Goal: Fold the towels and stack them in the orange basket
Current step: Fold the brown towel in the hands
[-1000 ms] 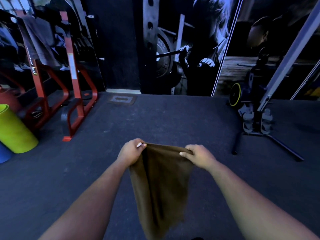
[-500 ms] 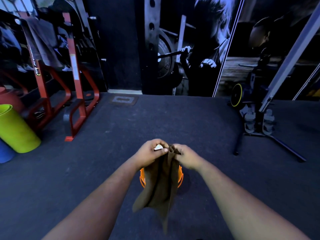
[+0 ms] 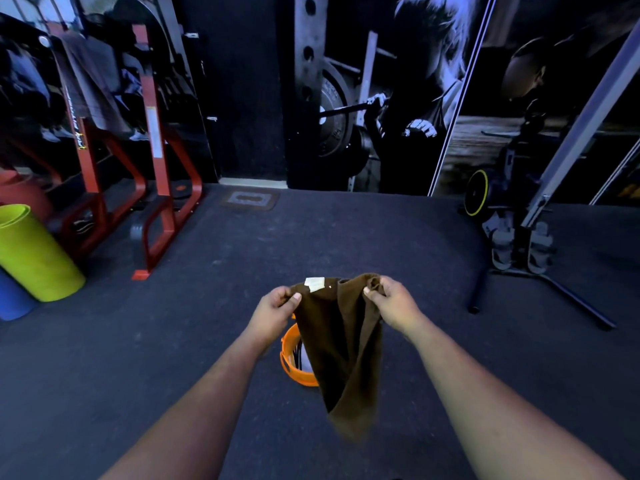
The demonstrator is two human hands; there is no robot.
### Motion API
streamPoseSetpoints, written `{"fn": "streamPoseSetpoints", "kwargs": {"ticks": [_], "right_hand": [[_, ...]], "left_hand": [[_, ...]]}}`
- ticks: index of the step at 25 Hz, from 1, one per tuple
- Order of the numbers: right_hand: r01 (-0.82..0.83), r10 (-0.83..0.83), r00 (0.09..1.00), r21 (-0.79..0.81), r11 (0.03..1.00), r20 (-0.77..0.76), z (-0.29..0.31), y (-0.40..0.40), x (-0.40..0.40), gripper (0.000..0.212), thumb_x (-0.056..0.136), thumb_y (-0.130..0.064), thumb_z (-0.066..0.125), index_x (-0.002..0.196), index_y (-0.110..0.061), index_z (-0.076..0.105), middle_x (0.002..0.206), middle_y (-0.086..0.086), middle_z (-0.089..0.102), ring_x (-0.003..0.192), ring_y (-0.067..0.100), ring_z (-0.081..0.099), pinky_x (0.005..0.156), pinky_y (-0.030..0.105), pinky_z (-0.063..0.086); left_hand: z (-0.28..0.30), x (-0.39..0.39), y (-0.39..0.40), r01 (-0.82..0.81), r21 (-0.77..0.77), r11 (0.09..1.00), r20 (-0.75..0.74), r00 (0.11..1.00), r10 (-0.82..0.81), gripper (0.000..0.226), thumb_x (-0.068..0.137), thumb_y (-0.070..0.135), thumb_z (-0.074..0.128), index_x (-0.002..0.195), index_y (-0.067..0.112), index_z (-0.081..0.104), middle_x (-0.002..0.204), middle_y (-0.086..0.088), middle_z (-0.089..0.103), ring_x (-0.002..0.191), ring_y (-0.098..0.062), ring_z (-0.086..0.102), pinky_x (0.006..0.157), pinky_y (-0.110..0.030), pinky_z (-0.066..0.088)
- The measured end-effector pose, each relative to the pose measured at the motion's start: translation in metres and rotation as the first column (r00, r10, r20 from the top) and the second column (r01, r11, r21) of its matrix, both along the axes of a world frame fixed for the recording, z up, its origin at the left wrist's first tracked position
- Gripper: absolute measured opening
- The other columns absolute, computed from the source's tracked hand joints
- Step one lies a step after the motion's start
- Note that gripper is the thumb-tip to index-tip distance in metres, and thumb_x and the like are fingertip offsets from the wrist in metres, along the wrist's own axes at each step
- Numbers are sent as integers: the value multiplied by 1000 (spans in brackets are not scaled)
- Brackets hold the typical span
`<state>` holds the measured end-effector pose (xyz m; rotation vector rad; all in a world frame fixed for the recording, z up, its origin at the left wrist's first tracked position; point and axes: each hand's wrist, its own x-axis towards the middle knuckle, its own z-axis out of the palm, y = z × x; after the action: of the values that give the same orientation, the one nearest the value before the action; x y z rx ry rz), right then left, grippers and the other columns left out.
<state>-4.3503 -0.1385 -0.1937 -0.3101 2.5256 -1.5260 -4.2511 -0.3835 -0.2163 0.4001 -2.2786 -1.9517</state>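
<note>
A: Where is the brown towel [image 3: 341, 344] found?

B: It is held up in the air at the centre of the view, doubled over and hanging down. A white label [image 3: 314, 284] is seen on its top edge.

A: How is it gripped?

B: The top left corner is pinched by the left hand [image 3: 273, 311], thumb over fingers. The bunched right corner is clamped in the curled fingers of the right hand [image 3: 393, 304].

A: And the orange basket [image 3: 294, 358]?

B: It is set on the dark floor [image 3: 329, 237] directly under the towel, at 6 o'clock from the hands, and is partly hidden by the cloth.

A: What is seen further out?

B: A red rack [image 3: 156, 161] is placed at 10 o'clock, with a green roll [image 3: 33, 254] and a blue roll [image 3: 12, 299] at 9 o'clock. A machine with a yellow-rimmed wheel [image 3: 478, 197] is seen at 2 o'clock, and a wall mural [image 3: 398, 98] at 12 o'clock.
</note>
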Motion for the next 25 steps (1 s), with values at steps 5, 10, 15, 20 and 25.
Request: {"fn": "streamPoseSetpoints", "kwargs": {"ticks": [5,10,15,20,25], "right_hand": [[120,-121,990,23,993,76,8,11,-1,23,95,-11,61,113,-25,58,94,9,71,71,25,71,46,31,55],[159,-127,966,-127,979,227,8,30,9,36,98,0,51,123,-26,57,77,18,72,60,32,72,57,45,62],[-11,92,970,-338,941,226,13,16,24,55,101,2,48,133,-42,58,80,4,73,64,33,73,48,31,59],[-88,180,930,-283,955,320,14,16,23,36,103,3,40,108,-15,71,95,18,76,84,25,77,76,44,61],[-370,383,884,-99,924,268,17,19,25,38,100,4,47,127,-15,65,107,27,68,105,13,73,79,39,63]], "left_hand": [[7,-4,24,-65,194,979,-78,994,81,15,101,8,60,110,3,72,97,-8,79,84,-11,73,68,-19,55],[11,-6,19,-196,281,939,-74,972,224,12,101,6,59,105,2,70,81,-4,76,67,-9,71,55,-20,53],[17,-5,26,-124,289,949,-99,982,159,16,102,9,60,110,2,71,93,-13,78,75,-15,72,59,-23,55],[19,-2,16,-105,251,962,-107,985,135,17,102,13,61,113,7,72,100,-11,78,88,-20,75,69,-27,58],[18,-1,6,-120,256,959,-106,983,151,16,101,12,61,113,7,72,100,-10,79,88,-18,75,69,-25,58]]}}
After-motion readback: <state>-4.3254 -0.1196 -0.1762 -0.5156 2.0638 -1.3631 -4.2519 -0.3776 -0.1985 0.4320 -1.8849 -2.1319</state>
